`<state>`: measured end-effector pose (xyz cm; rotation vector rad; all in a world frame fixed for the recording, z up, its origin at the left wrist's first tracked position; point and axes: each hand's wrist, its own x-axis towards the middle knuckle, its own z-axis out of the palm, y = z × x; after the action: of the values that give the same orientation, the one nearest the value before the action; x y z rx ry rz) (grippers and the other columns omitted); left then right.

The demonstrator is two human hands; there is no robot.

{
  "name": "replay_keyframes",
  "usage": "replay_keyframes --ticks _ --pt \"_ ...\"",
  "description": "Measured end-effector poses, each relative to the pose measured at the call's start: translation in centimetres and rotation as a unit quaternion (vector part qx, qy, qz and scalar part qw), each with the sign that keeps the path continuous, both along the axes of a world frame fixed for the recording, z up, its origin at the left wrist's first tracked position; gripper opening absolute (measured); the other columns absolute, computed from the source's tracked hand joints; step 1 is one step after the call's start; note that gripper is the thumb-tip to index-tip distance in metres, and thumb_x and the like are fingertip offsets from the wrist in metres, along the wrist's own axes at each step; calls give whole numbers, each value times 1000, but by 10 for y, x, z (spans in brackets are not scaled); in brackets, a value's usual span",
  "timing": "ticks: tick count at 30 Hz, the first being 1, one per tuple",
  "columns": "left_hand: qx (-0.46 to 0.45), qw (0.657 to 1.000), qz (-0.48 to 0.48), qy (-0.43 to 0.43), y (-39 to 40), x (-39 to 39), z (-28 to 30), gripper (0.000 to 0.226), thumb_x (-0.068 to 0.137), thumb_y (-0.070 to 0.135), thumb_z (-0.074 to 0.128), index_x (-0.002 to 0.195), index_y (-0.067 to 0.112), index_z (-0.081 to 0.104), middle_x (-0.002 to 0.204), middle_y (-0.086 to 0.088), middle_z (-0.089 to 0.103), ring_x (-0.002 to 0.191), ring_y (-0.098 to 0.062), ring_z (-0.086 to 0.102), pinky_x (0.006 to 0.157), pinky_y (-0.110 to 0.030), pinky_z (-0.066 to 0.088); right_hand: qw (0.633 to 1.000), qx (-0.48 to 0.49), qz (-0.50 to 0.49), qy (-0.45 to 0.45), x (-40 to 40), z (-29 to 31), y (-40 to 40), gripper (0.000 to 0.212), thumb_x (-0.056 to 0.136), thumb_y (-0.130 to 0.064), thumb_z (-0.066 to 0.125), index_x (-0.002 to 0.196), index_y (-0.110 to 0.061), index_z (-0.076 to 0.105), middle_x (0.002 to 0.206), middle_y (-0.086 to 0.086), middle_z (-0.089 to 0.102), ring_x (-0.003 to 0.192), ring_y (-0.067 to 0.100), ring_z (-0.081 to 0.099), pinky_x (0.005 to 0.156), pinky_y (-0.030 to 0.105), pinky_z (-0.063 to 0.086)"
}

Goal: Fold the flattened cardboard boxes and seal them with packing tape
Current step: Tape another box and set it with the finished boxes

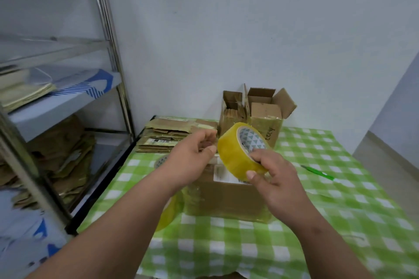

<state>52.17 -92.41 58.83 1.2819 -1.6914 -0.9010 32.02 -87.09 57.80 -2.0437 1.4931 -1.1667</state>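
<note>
Tape roll held above the closed box, near the desk's middle

The light, stiff yellow-clear packing tape roll (241, 150) is gripped by right-hand fingers (257, 156) through its core; the left hand (196, 154) pinches at its slippery edge above the brown cardboard box (229, 197).

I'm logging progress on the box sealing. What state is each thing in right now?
Tape roll: lifted above the box, gripped by the right hand.
Left hand: fingers curled at the roll's edge; whether it pinches the tape end is unclear.
Box under the hands: closed, on the checked tablecloth.
Two boxes at the back: upright, flaps open.
Flattened boxes: stacked, unfolded.
Green cutter: lying on the cloth, untouched.
</note>
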Motion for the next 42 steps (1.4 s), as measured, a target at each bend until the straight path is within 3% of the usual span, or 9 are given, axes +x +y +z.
replay_keyframes --ticks 4,6,10,16,22,28,33,35,42 --pt "13 998 -1 65 0 0 7 33 101 23 54 132 33 57 121 22 61 108 10 57 83 -11 44 999 -28 10 26 3 0 3 28 79 -32 55 101 -49 52 120 -23 51 128 -15 33 110 29 13" --pt "38 995 -4 92 -1 0 8 29 101 28 53 129 36 58 118 22 63 102 13 58 76 -7 43 998 -46 18 48 3 -2 3 29 79 -29 56 101 -48 52 119 -31 46 126 -25 25 109 30 12" --pt "79 987 8 138 -11 -4 13 16 101 38 50 110 41 63 115 11 68 110 -8 62 99 -33 49 990 -74 20 115 1 -6 2 29 83 -20 56 109 -30 64 118 -33 53 139 -10 24 114 47 10" --pt "116 984 -4 132 -33 -10 24 39 105 18 43 142 25 50 133 8 61 119 -16 59 106 -40 45 985 -93 42 136 -4 -5 -2 32 83 -14 59 110 -30 65 129 -31 55 144 -2 22 113 52 10" --pt "154 980 -31 123 -39 -6 33 23 100 10 52 108 14 73 103 -8 75 94 -22 68 79 -34 55 992 -59 65 89 -8 -1 -2 35 83 -24 56 116 -31 65 130 -35 53 143 -5 21 116 46 7" --pt "157 973 16 169 -38 4 34 6 92 12 66 88 10 68 79 -4 70 70 -15 64 54 -24 53 994 17 101 30 -4 13 -5 33 81 -33 52 111 -45 57 133 -29 49 141 -9 20 117 37 10" --pt "153 974 42 164 -41 11 28 17 94 15 64 78 14 63 67 -1 68 65 -15 66 69 -35 59 963 146 179 -137 -11 25 -21 27 85 -34 49 106 -21 60 104 1 62 100 9 58 89 32 46" --pt "155 975 53 149 -41 11 23 17 95 12 63 78 14 64 69 -3 68 66 -16 64 65 -32 56 958 148 179 -167 -15 28 -31 32 86 -33 49 106 -10 57 102 14 59 98 16 57 92 37 42" --pt "140 957 132 215 -33 19 19 20 97 6 57 78 13 60 56 3 56 45 -5 50 42 -20 44 951 130 166 -225 -21 44 -60 43 86 -34 52 103 6 57 89 11 60 89 25 57 93 46 41"
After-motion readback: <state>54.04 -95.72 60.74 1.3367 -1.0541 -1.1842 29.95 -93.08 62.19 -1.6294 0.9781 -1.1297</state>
